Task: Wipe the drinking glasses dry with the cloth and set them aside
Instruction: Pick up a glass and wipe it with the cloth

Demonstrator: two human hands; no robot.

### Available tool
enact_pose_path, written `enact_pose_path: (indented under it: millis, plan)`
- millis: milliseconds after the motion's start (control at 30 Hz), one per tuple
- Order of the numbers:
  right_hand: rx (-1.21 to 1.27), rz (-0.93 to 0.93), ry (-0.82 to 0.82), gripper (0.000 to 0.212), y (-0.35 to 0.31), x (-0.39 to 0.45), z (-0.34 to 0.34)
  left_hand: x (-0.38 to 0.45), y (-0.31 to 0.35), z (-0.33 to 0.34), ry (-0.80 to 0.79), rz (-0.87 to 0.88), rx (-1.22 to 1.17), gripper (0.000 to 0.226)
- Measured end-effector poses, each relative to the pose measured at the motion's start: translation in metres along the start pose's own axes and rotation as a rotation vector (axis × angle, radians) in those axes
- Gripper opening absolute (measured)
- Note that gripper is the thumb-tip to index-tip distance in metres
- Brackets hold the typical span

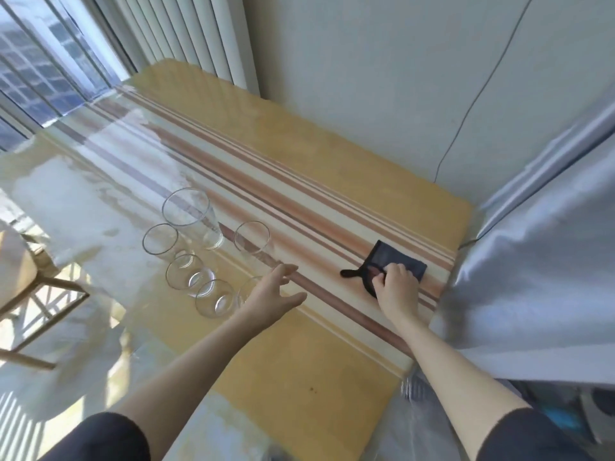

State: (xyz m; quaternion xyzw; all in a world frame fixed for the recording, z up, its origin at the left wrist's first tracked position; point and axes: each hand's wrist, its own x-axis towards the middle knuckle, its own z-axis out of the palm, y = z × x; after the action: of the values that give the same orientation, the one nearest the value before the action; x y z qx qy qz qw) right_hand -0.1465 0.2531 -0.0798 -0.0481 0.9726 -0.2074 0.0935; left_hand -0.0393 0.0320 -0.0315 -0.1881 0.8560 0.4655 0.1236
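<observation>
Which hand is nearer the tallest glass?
Left. The left hand hovers open just right of the glass cluster, near the tallest glass; the right hand grips the dark cloth, farther right.

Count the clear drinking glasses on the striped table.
6. The tall clear drinking glass stands farthest back; one short glass at its left; one alone at its right; two in a row nearer; one partly hidden behind the left hand.
</observation>
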Motion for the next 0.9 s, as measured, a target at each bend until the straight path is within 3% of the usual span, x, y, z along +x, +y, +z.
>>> enact_pose_path:
  millis: [67, 200, 333, 400, 500, 633, 733, 900]
  plan:
    - [0.317, 0.041, -0.004, 0.015, -0.011, -0.006, -0.003, -0.014, -0.010, -0.007, 0.035, 0.019, 0.057, 0.050]
    - [0.494, 0.019, -0.088, 0.018, -0.036, -0.024, 0.002, -0.031, -0.037, -0.020, 0.071, -0.015, 0.275, 0.055]
    - [0.565, -0.025, -0.175, 0.012, -0.053, -0.036, 0.012, -0.029, -0.049, -0.019, 0.098, -0.001, 0.416, 0.063]
    - [0.622, -0.026, -0.196, 0.011, -0.057, -0.042, 0.017, -0.024, -0.051, -0.017, 0.128, 0.002, 0.466, 0.079]
    - [0.639, -0.031, -0.207, 0.013, -0.056, -0.050, 0.021, -0.010, -0.054, -0.013, 0.053, -0.048, 0.573, 0.105]
    - [0.647, -0.038, -0.199, 0.017, -0.055, -0.059, 0.018, -0.002, -0.051, -0.009, 0.119, -0.033, 0.749, 0.099]
    - [0.686, -0.057, -0.183, 0.017, -0.062, -0.065, 0.004, -0.011, -0.046, -0.013, 0.139, 0.021, 0.678, 0.097]
    - [0.869, -0.204, -0.193, 0.013, -0.081, -0.084, -0.040, -0.046, -0.019, -0.034, 0.117, 0.077, 0.272, 0.098]
